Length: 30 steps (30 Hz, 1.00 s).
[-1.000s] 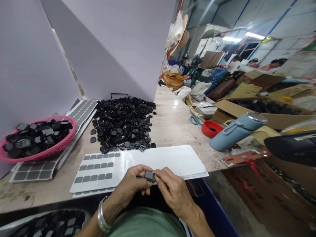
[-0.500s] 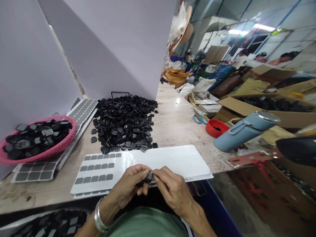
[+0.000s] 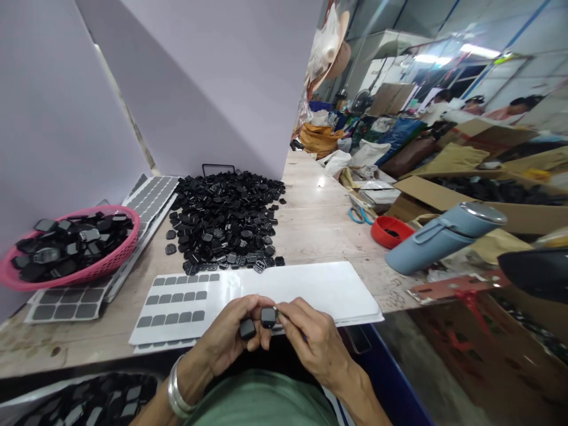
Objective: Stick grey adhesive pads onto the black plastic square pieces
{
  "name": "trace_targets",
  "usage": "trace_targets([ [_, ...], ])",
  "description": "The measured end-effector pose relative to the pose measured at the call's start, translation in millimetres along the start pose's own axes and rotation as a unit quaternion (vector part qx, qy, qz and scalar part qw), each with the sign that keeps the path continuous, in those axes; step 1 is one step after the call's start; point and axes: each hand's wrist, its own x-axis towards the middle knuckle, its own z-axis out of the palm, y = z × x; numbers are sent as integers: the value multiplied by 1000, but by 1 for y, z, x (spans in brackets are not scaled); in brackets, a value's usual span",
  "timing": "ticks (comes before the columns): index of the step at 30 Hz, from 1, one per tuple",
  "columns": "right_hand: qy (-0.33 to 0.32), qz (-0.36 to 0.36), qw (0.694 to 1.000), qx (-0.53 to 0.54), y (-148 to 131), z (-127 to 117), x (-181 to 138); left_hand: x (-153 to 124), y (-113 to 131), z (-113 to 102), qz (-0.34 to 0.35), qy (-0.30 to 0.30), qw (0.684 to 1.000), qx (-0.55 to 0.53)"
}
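In front of my body, both hands meet over the near edge of a sheet of grey stickers (image 3: 310, 290). A small black square piece with a flat grey face (image 3: 268, 318) is between my left hand (image 3: 233, 328) and my right hand (image 3: 306, 331). My left fingers hold it from behind, while a second black piece (image 3: 247, 329) rests in the same hand. The right thumb and forefinger pinch at the first piece's right edge. Grey rounded-square stickers remain in rows on the sheet's left part; its right part is bare white.
A heap of black pieces (image 3: 226, 219) lies behind the sheet. At left, a pink basket (image 3: 128, 242) of pieces sits on more sticker sheets (image 3: 66, 305). Blue scissors (image 3: 359, 215), a red bowl (image 3: 386, 236) and a blue bottle (image 3: 435, 239) are at right. A container of pieces (image 3: 102, 402) is below left.
The piece between my hands has turned, so its flat grey face shows now. The second piece in my left hand has come into clearer view. Both hands stay almost in place.
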Motion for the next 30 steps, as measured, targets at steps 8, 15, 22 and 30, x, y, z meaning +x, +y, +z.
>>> trace_targets([
  [8, 4, -6, 1000, -12, -5, 0, -2, 0, -3, 7, 24, 20, 998, 45],
  [15, -2, 8, 997, -77, -7, 19, -3, -2, -7, -3, 98, 77, 963, 239],
  [22, -36, 19, 999, -18, -13, 25, 7, -18, 4, -11, 63, 86, 976, 191],
  [30, -41, 51, 996, 57, -18, 21, 12, -23, 1, -14, 43, 88, 988, 121],
])
